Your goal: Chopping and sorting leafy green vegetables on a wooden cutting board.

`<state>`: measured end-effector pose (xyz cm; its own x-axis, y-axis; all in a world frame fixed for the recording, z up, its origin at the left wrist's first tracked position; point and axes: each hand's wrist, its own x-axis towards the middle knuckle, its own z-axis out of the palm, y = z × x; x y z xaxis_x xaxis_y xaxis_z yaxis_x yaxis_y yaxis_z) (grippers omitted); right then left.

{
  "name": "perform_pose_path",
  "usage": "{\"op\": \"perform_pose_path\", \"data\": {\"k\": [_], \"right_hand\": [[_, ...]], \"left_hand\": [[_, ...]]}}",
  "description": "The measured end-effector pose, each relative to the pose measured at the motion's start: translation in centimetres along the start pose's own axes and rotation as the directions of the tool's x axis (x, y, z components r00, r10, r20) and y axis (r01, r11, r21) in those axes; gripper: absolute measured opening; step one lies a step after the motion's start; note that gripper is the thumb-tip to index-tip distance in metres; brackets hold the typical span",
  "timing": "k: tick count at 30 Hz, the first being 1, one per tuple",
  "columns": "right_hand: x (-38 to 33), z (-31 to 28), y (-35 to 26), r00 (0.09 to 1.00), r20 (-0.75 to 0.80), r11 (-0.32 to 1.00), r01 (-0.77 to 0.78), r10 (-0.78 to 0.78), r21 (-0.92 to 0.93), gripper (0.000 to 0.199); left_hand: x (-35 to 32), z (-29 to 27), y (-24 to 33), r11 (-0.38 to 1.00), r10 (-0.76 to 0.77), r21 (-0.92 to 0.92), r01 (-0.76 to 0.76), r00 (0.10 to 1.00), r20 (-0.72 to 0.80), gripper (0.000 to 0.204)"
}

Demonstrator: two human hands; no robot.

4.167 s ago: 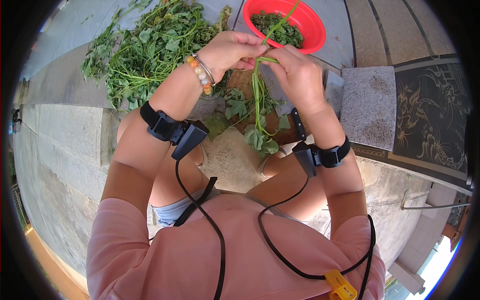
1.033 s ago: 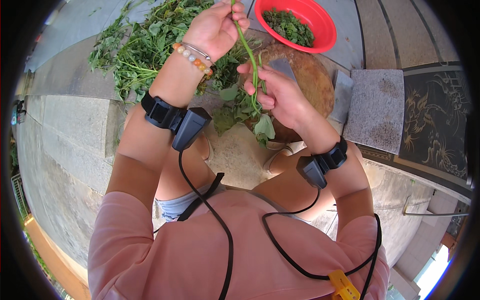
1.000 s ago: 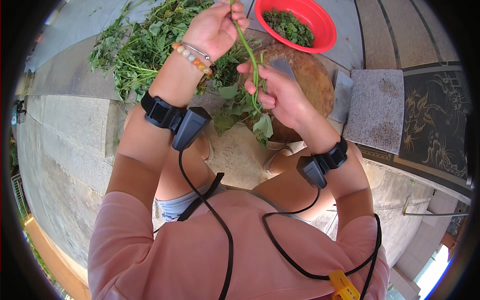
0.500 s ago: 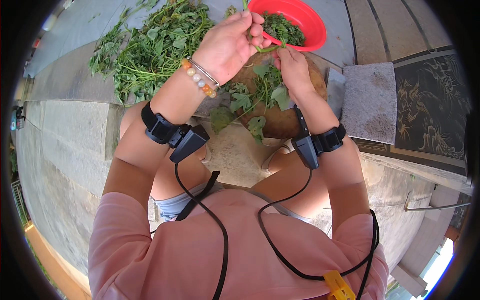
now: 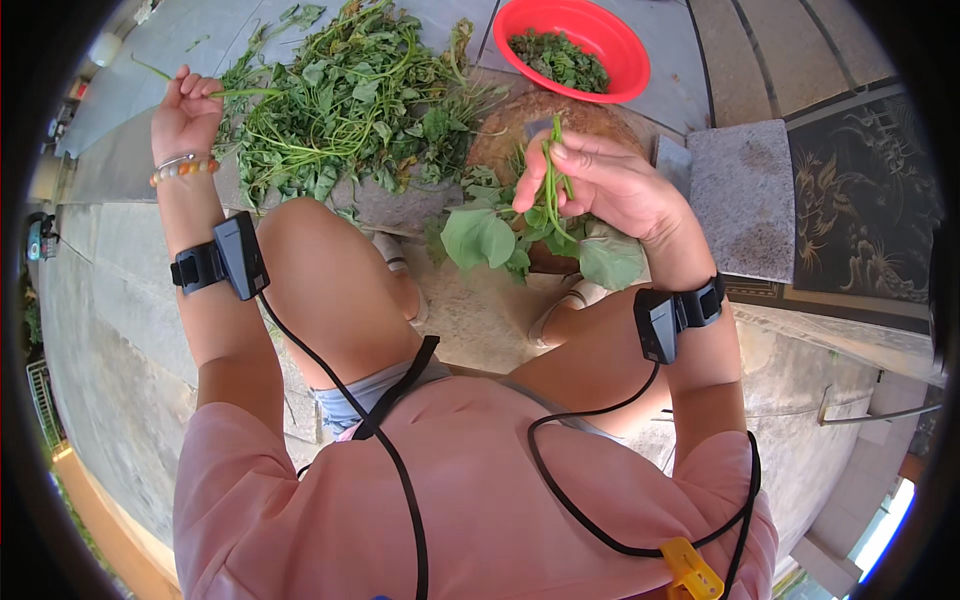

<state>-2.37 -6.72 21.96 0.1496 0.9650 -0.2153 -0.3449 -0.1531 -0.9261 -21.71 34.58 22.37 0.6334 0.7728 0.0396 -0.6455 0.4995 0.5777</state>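
My left hand is out at the far left, its fingers closed around a thin green stem. Both ends of that stem stick out past the fist. In front of my right knee, my right hand grips a small bunch of leafy green stems between thumb and fingers. Broad leaves hang below that hand, over a round brown block. Between the two hands lies a big heap of leafy green stems, some leaves yellowed or wilted.
A red plastic bowl holding picked green leaves stands beyond the block. To the right are a grey stone slab and a dark panel with gold drawings. Black cables run from my wrist devices across my pink shirt.
My left hand has swung from beside my right hand out to the far left, taking a stem along. My right hand has come slightly nearer, with the leafy bunch now lifted in it.
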Motion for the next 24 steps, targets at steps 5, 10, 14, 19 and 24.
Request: {"op": "perform_pose_path", "data": {"k": [5,10,14,19,24], "right_hand": [[1.4,-1.6,5.4,0.928,0.215,0.952,-0.289,0.304,-0.1,0.024],[3.6,-2.7,9.6,0.876,0.074,0.879,-0.476,0.477,-0.034,0.021],[7.4,-5.0,12.8,0.903,-0.342,0.893,-0.36,0.26,-0.271,0.025],[7.7,-8.5,16.3,0.809,-0.587,0.708,-0.42,0.009,-0.568,0.032],[8.5,-7.7,16.1,0.724,-0.684,0.597,-0.508,-0.095,-0.621,0.043]], "left_hand": [[-4.1,-17.6,8.4,0.946,0.234,0.319,-0.063,0.813,-0.533,0.029],[-12.6,-29.1,6.4,0.877,0.385,0.458,0.145,0.357,-0.851,0.024],[-18.8,-36.6,12.1,0.461,0.235,0.268,0.846,0.175,-0.956,0.061],[-10.0,-25.3,1.2,0.347,0.177,0.426,0.835,0.388,-0.905,0.064],[-2.1,-9.9,-1.1,0.129,-0.252,0.952,0.279,0.937,-0.241,0.052]]}}
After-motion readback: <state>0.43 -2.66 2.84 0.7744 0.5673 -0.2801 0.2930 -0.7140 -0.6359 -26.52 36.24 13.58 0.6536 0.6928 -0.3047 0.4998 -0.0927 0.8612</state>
